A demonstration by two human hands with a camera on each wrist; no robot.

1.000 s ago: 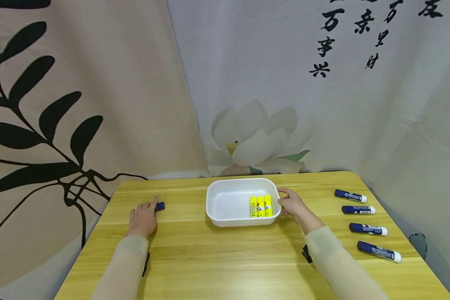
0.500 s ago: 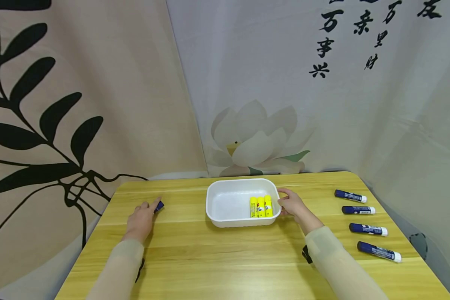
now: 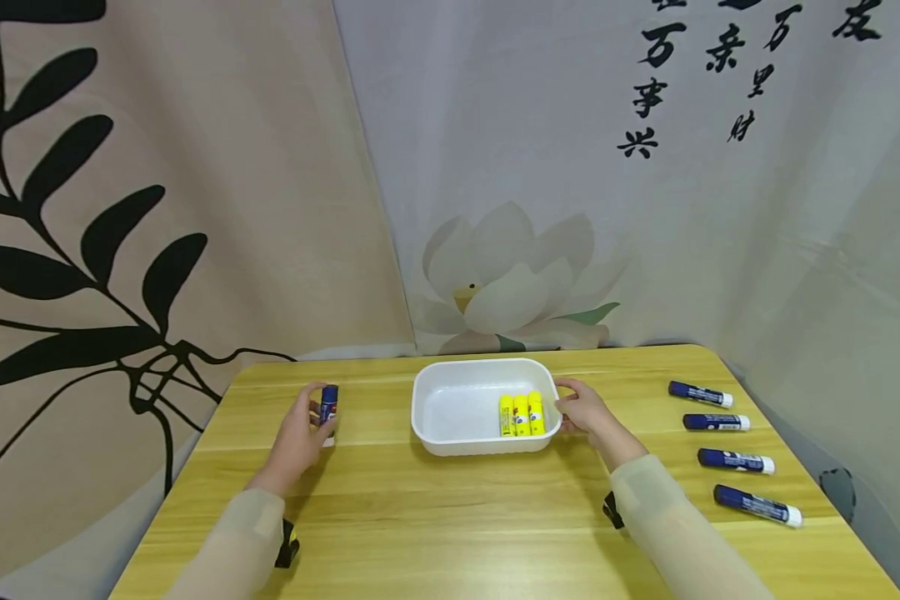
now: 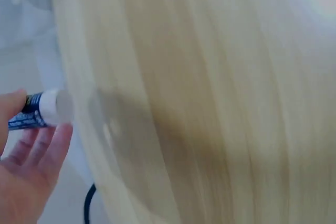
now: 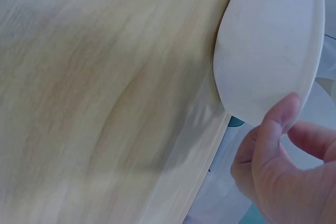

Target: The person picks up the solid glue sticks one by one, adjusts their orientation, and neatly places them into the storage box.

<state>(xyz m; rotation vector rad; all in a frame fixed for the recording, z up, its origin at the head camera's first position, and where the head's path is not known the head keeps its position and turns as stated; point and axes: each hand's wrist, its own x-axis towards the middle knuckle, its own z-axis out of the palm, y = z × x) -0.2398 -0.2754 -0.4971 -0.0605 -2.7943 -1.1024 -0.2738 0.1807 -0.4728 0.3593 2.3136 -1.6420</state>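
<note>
In the head view my left hand [image 3: 294, 442] holds a blue glue stick [image 3: 328, 405] upright at the left of the table, dark blue cap on top. The left wrist view shows the thumb and fingers around its labelled body, with the white end [image 4: 52, 107] sticking out past them. My right hand [image 3: 589, 414] grips the right rim of a white plastic tray [image 3: 450, 447], thumb and fingers pinching the edge in the right wrist view. Three yellow glue sticks [image 3: 522, 415] lie side by side at the right end of the tray.
Several blue glue sticks with white ends, one of them nearest the front [image 3: 757, 505], lie in a column along the right side of the wooden table [image 3: 435, 533]. A printed cloth [image 3: 270, 208] hangs behind the table's back edge.
The blue glue stick, earlier lying mostly hidden under my left hand, is now lifted upright in its fingers. The left hand has turned. The right hand and tray have stayed put.
</note>
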